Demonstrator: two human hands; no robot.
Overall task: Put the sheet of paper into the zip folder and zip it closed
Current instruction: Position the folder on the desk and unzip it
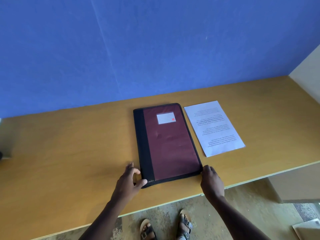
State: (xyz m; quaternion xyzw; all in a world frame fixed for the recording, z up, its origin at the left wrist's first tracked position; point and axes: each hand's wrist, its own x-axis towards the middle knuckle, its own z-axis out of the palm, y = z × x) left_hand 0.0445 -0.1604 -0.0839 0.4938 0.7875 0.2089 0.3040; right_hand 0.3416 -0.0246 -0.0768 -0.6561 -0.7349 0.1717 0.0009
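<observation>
A maroon zip folder [170, 144] with a black spine and a white label lies flat and closed on the wooden table [69, 144]. A printed sheet of paper [214, 128] lies flat just to its right, apart from it. My left hand [129, 179] touches the folder's near left corner with thumb and fingertips, fingers relaxed. My right hand [210, 181] rests at the folder's near right corner, its fingers touching the zip edge; how they lie there is hidden by the back of the hand.
The table backs onto a blue wall [155, 49]. Its near edge runs diagonally below my hands. Sandalled feet [166, 226] stand on the floor beneath. A box-like object [294, 186] sits under the table at the right.
</observation>
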